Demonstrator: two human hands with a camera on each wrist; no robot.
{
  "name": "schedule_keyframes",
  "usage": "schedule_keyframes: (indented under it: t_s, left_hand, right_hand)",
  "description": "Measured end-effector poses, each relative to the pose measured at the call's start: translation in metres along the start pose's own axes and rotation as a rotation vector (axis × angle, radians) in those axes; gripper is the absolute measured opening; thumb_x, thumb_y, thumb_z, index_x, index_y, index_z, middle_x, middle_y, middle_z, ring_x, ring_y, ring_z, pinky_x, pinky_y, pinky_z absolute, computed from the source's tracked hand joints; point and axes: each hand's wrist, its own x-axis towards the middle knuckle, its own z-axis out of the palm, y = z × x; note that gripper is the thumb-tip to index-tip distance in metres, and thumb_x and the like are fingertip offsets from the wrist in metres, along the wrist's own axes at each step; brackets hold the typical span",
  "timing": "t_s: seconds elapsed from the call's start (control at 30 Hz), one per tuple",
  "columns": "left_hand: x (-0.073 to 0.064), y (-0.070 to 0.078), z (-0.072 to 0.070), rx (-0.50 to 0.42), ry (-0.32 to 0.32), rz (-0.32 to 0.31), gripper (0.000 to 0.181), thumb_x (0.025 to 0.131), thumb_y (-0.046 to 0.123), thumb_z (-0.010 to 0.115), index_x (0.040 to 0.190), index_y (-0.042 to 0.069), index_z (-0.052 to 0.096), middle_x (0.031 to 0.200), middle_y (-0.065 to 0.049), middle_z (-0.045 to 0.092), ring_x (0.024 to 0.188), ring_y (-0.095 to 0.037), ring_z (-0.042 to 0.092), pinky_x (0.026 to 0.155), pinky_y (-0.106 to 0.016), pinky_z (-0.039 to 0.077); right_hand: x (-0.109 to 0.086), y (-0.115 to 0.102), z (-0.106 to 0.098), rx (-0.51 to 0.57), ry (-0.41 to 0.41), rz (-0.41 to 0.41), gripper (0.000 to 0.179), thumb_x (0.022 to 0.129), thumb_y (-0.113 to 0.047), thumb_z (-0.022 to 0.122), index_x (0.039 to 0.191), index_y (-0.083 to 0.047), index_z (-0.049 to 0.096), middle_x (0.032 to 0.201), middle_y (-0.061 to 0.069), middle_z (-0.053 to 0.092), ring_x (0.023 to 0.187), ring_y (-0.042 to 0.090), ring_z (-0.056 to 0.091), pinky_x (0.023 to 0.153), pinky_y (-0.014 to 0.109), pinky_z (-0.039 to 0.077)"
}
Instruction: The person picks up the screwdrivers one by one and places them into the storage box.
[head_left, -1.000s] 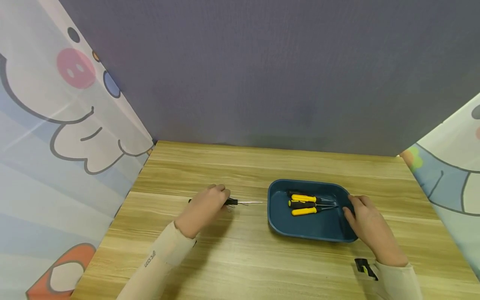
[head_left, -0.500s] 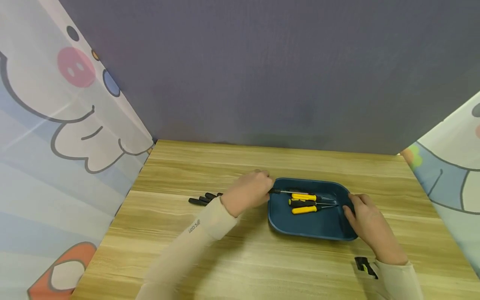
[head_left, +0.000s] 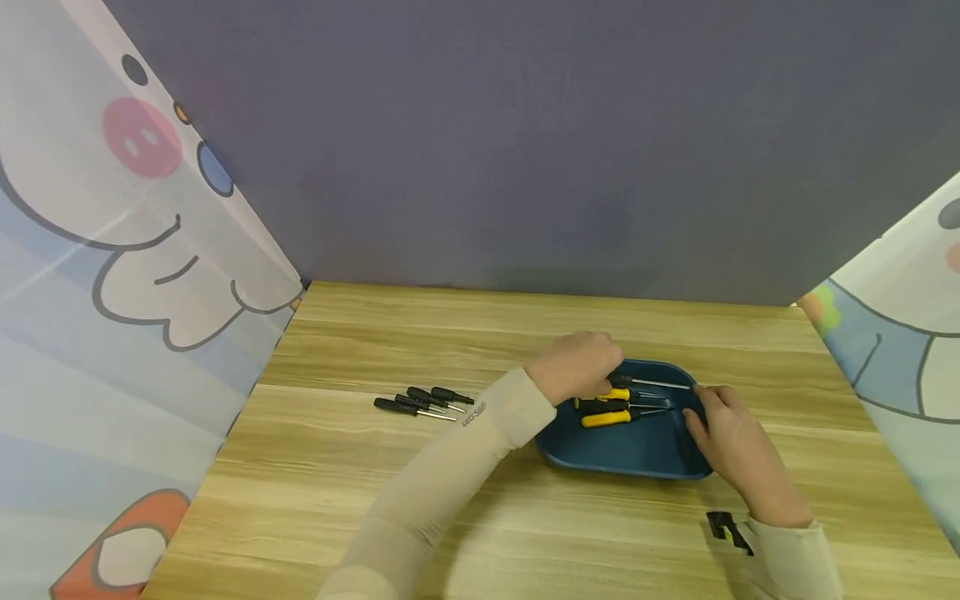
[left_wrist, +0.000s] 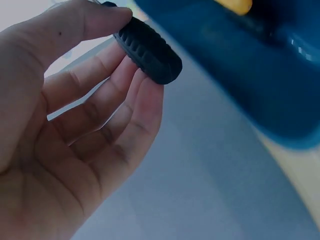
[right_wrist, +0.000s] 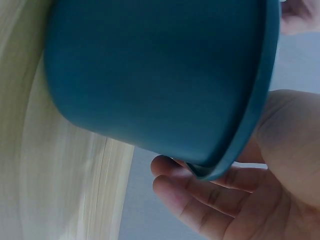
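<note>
My left hand (head_left: 576, 367) is over the left back part of a blue tray (head_left: 626, 454). It pinches the black ridged handle of a screwdriver (left_wrist: 150, 55) between thumb and fingers, as the left wrist view shows. In the head view the handle is mostly hidden by the hand, and the metal shaft points right across the tray. Inside the tray lie several screwdrivers, among them a yellow-handled one (head_left: 606, 419) and a black-handled one. My right hand (head_left: 738, 446) grips the tray's right rim, thumb inside and fingers around the outer side.
Several black-handled screwdrivers (head_left: 408, 406) lie grouped on the wooden table (head_left: 360, 492), left of the tray. A small black and yellow piece (head_left: 729, 532) shows beside the right sleeve. A grey panel (head_left: 555, 167) rises behind the table, with cartoon-printed cloth on both sides.
My left hand has carried the screwdriver rightward from the group on the table to over the tray, uncovering the black screwdrivers there. The right hand has stayed on the rim.
</note>
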Motion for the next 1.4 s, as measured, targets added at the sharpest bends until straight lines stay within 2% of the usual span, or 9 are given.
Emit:
schedule_keyframes:
  t_s: [0.17, 0.3, 0.5, 0.7, 0.87, 1.1, 1.23, 1.4]
  left_hand:
    - [0.02, 0.01, 0.016, 0.069, 0.035, -0.046, 0.004, 0.096, 0.022, 0.069, 0.099, 0.02, 0.071, 0.083, 0.007, 0.062, 0.067, -0.007, 0.053, 0.061, -0.017, 0.046]
    - [0.029, 0.016, 0.029, 0.128, 0.072, -0.084, 0.01, 0.098, 0.02, 0.067, 0.105, 0.022, 0.073, 0.09, 0.006, 0.066, 0.071, -0.006, 0.056, 0.063, -0.016, 0.048]
    - [0.031, 0.018, 0.042, 0.224, 0.08, -0.113, 0.014, 0.099, 0.019, 0.064, 0.109, 0.023, 0.073, 0.092, 0.005, 0.066, 0.077, -0.009, 0.059, 0.069, -0.018, 0.051]
    - [0.029, 0.021, 0.047, 0.289, 0.094, -0.136, 0.015, 0.101, 0.02, 0.061, 0.105, 0.025, 0.075, 0.085, 0.004, 0.065, 0.068, -0.011, 0.056, 0.061, -0.021, 0.051]
    - [0.029, 0.024, 0.046, 0.282, 0.088, -0.152, 0.017, 0.101, 0.019, 0.061, 0.104, 0.026, 0.076, 0.084, 0.003, 0.065, 0.07, -0.013, 0.058, 0.06, -0.023, 0.052]
    - [0.025, 0.025, 0.039, 0.253, 0.083, -0.142, 0.015, 0.1, 0.02, 0.062, 0.106, 0.025, 0.075, 0.086, 0.002, 0.065, 0.071, -0.012, 0.058, 0.06, -0.022, 0.053]
    - [0.015, 0.024, 0.026, 0.232, 0.089, -0.123, 0.014, 0.1, 0.019, 0.063, 0.106, 0.023, 0.075, 0.088, 0.001, 0.064, 0.071, -0.012, 0.056, 0.058, -0.022, 0.051]
    - [-0.005, 0.018, 0.009, 0.208, 0.094, -0.105, 0.013, 0.1, 0.016, 0.063, 0.098, 0.021, 0.074, 0.084, 0.001, 0.062, 0.066, -0.012, 0.052, 0.055, -0.02, 0.046]
  right_hand:
    - [0.001, -0.001, 0.0, 0.001, -0.004, 0.011, 0.041, 0.087, 0.003, 0.072, 0.119, 0.022, 0.055, 0.108, 0.037, 0.053, 0.09, 0.052, 0.059, 0.072, 0.061, 0.052]
    - [0.001, -0.003, 0.001, 0.009, -0.014, 0.026, 0.041, 0.088, 0.002, 0.071, 0.12, 0.022, 0.054, 0.109, 0.037, 0.053, 0.092, 0.053, 0.058, 0.074, 0.062, 0.051]
    - [0.001, -0.003, 0.003, 0.008, -0.002, 0.014, 0.041, 0.088, 0.003, 0.071, 0.119, 0.022, 0.055, 0.109, 0.037, 0.053, 0.093, 0.053, 0.058, 0.074, 0.062, 0.051]
    - [0.001, -0.004, 0.003, 0.016, 0.001, 0.012, 0.041, 0.088, 0.003, 0.071, 0.12, 0.022, 0.055, 0.11, 0.037, 0.053, 0.094, 0.052, 0.058, 0.074, 0.061, 0.051]
    - [0.001, -0.003, 0.002, 0.022, 0.0, 0.014, 0.041, 0.088, 0.003, 0.071, 0.12, 0.022, 0.055, 0.11, 0.037, 0.053, 0.094, 0.053, 0.058, 0.074, 0.062, 0.051]
    - [0.0, -0.003, 0.001, 0.014, -0.018, 0.035, 0.041, 0.089, 0.002, 0.07, 0.121, 0.021, 0.055, 0.111, 0.037, 0.053, 0.096, 0.053, 0.058, 0.076, 0.062, 0.05]
    - [0.0, -0.002, 0.001, 0.014, -0.013, 0.031, 0.041, 0.089, 0.002, 0.07, 0.121, 0.022, 0.055, 0.111, 0.037, 0.054, 0.096, 0.053, 0.058, 0.076, 0.062, 0.05]
    - [0.0, 0.0, -0.001, 0.012, -0.007, 0.019, 0.041, 0.088, 0.002, 0.071, 0.12, 0.022, 0.055, 0.11, 0.038, 0.053, 0.093, 0.053, 0.059, 0.074, 0.061, 0.051]
